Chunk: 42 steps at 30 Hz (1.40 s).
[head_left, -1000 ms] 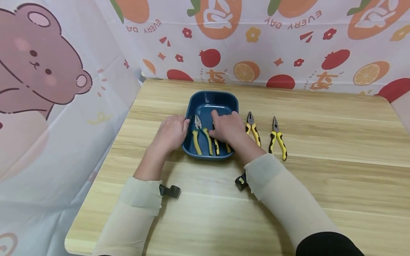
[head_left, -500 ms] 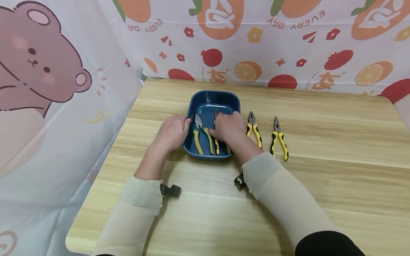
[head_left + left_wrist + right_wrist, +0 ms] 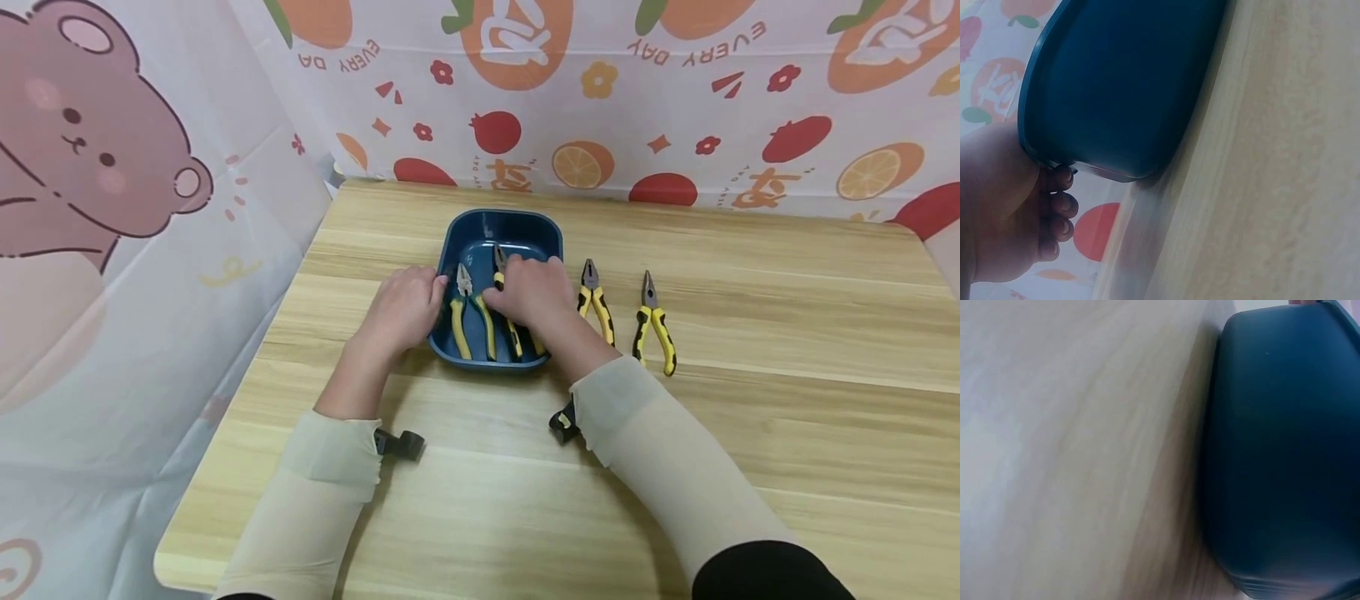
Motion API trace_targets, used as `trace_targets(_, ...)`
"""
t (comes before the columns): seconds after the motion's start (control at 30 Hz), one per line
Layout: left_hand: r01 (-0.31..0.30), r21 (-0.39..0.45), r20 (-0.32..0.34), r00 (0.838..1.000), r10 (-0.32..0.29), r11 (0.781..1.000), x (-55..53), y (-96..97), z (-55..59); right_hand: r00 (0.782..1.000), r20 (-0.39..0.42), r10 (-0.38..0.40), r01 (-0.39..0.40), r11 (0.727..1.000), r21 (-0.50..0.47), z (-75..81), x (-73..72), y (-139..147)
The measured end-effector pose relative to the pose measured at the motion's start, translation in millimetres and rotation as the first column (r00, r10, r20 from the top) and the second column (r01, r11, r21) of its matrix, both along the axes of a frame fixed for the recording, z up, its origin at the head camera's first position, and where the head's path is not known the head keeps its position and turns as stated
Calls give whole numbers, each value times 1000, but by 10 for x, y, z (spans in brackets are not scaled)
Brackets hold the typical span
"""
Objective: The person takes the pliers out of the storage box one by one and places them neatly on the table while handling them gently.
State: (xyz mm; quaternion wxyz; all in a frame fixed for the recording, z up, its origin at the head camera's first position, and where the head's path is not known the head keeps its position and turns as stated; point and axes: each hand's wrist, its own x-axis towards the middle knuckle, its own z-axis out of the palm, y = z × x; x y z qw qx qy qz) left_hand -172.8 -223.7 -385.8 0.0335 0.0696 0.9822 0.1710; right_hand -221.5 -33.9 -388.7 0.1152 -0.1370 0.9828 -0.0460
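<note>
A dark blue rectangular plastic tray (image 3: 504, 213) stands on the table. My left hand (image 3: 405, 308) grips its left rim; in the left wrist view the fingertips (image 3: 1063, 205) curl at the edge of the tray (image 3: 1122, 75). Inside, on the left, lie pliers with green-and-yellow handles (image 3: 460, 329), jaws pointing away. My right hand (image 3: 536, 292) reaches into the tray and holds pliers with black-and-yellow handles (image 3: 514, 343), covering their middle. The right wrist view shows only the tray's outer wall (image 3: 1285, 456) and table, with the right hand hidden.
Right of the tray lie flat-nosed pliers (image 3: 590, 275), partly behind my right wrist. Farther right are needle-nose pliers (image 3: 648, 290), also yellow and black. The wooden table (image 3: 787, 333) meets a fruit-print cloth (image 3: 525, 100) at the back.
My right index finger, raised a second ago, has come down. The black-and-yellow pliers under the right hand have shifted slightly, their nose moving left and away. The left hand stays on the rim.
</note>
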Motion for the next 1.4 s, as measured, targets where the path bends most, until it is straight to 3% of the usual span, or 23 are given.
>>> trace_targets(0.13,-1,-1,0,1000,1,1000,4,-12,1,999,12,-29,31,993,-118,10,-13,15)
trace_targets(0.23,-3,5,-4,1000,3,1000,6,-16,-7,997,35,-66,73,968,-241,26,-8,36)
trace_targets(0.4,-2,14,-18,1000,3,1000,12,-15,-22,994,72,-86,109,900,-422,82,14,92)
trace_targets(0.5,-1,11,-27,1000,1,1000,8,-10,-15,990,111,-91,137,825,-548,143,11,137)
trace_targets(0.6,-4,16,-25,1000,5,1000,2,-9,-13,978,187,-95,199,703,-683,216,7,183)
trace_targets(0.67,-10,20,-14,1000,10,1000,3,-13,-16,964,251,-88,253,598,-761,265,11,214)
trace_targets(0.73,-14,25,-2,1000,14,1000,7,-15,-19,945,320,-61,311,462,-831,313,30,254)
trace_targets(0.87,-12,24,-3,1000,12,1000,21,-19,-24,913,406,43,395,161,-905,387,120,382)
trace_targets(0.9,-10,23,-5,1000,10,1000,24,-21,-25,910,409,69,401,102,-910,399,150,428)
trace_targets(0.97,-7,19,-9,1000,7,1000,18,-18,-26,911,398,107,398,19,-917,414,200,539)
trace_targets(1.07,-6,16,-11,1000,7,1000,8,-15,-28,924,361,126,369,-42,-928,420,267,725)
trace_targets(1.23,1,19,-5,1000,-1,1000,3,-6,-18,936,336,107,345,-89,-934,394,366,1091)
trace_targets(1.33,7,16,-2,1000,-6,1000,9,-10,-8,946,317,74,322,-80,-943,376,403,1321)
trace_targets(1.4,2,13,-4,1000,-2,1000,20,-23,2,951,308,37,309,-59,-949,379,419,1461)
